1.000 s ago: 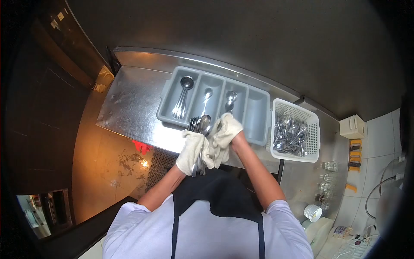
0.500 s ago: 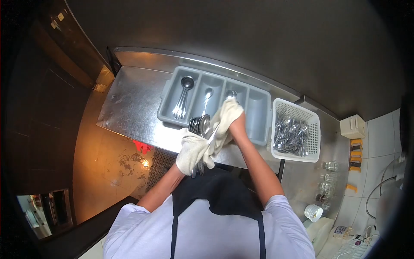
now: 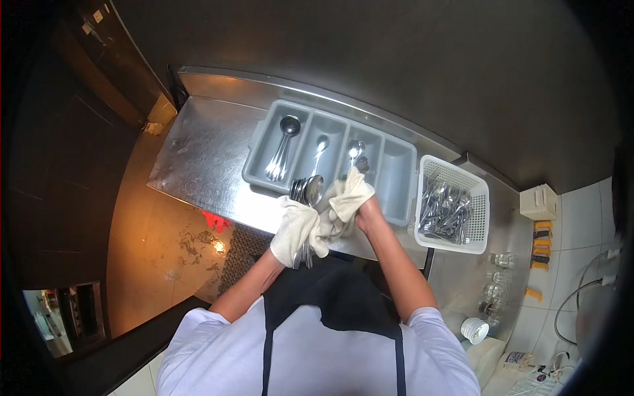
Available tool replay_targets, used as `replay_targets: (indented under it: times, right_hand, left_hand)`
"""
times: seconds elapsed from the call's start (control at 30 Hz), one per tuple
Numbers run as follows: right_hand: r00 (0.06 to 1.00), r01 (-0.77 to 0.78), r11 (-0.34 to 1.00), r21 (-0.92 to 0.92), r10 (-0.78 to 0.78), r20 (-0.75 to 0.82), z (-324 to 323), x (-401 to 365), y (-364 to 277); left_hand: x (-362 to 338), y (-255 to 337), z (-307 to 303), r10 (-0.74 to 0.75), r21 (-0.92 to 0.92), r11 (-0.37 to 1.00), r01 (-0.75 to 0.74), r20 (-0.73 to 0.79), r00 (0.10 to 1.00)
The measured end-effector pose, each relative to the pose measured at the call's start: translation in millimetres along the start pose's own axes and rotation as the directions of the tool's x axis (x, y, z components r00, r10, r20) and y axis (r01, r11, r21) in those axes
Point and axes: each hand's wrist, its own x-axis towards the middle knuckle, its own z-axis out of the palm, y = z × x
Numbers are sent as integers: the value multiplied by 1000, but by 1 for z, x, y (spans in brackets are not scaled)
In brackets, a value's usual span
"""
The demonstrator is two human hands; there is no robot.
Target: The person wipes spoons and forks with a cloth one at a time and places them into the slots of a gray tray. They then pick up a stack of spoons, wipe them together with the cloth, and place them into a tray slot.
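Observation:
My left hand, covered in white fabric, is closed round a bunch of spoons; their bowls point up toward the tray and the handle ends show below. Close beside it, my right hand grips a white cloth that hangs between both hands. A dark spoon bowl shows just past the cloth; whether my right fingers hold it is hidden. Both hands are at the near edge of a grey cutlery tray. Ladle-like spoons lie in its left compartment, a spoon in the second, and a shiny spoon in the third.
Right of the tray stands a white perforated basket heaped with mixed cutlery. Both rest on a steel counter against a dark wall. Several glasses and a white cup stand at the far right. A red item lies below the counter's left edge.
My right hand has drawn back toward my body, away from the third compartment, uncovering the spoon there. My left hand keeps its bunch of spoons in nearly the same place.

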Motion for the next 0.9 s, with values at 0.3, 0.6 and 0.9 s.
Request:
replay_targets:
  times: [0.3, 0.6, 0.9]
  right_hand:
    - [773, 598, 340, -726, -484, 411, 0, 24, 4]
    - [733, 388, 488, -782, -678, -59, 3, 43, 33]
    - [993, 7, 951, -308, 30, 115, 29, 17, 61]
  left_hand:
    - [-3, -20, 55, 76, -479, 852, -211, -285, 955]
    - [-11, -3, 37, -47, 197, 977, 77, -155, 987]
    - [-22, -19, 76, -292, 444, 845, 298, -84, 953]
